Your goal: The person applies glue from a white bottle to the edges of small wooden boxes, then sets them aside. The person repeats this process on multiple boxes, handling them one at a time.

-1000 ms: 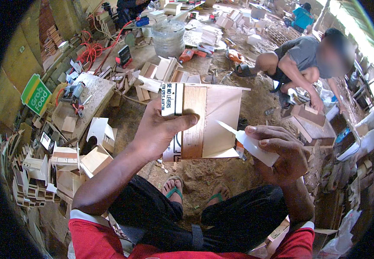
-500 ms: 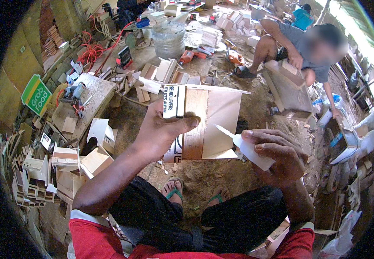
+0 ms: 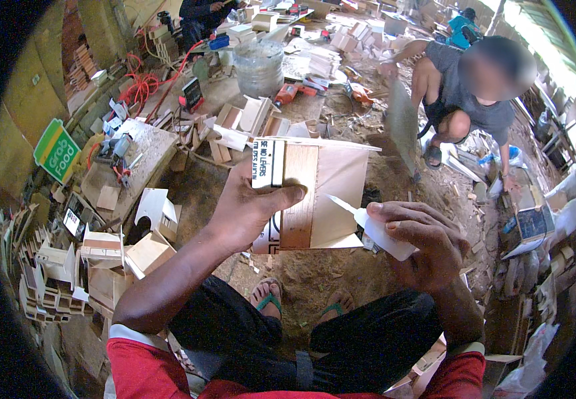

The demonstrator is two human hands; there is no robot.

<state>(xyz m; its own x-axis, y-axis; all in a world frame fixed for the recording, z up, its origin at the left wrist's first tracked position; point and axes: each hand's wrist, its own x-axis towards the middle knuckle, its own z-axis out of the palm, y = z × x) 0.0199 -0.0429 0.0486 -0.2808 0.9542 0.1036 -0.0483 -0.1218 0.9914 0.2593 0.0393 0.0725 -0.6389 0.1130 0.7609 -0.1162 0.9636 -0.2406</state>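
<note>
My left hand point(image 3: 245, 203) grips a small wooden box point(image 3: 338, 193) by its left side, thumb pressed on the front face. Black print on pale wood covers the box's left strip; a tan strip and a smooth pale panel lie to the right of it. Wrapped in my right hand point(image 3: 431, 246) is a white glue bottle point(image 3: 388, 234) with a long tapered nozzle. The nozzle tip points up and left at the pale panel, close to it; whether it touches I cannot tell.
Several partly built wooden boxes point(image 3: 151, 249) stand at my left by a low board point(image 3: 158, 143) with a power tool point(image 3: 116, 147). Ahead are a clear plastic tub point(image 3: 259, 70) and orange power tools point(image 3: 291, 93). A co-worker point(image 3: 477, 86) squats at the far right among wood scraps.
My right hand and the glue bottle have shifted slightly left; the box has dipped a little. The co-worker has swung a large board from flat to upright, further left.
</note>
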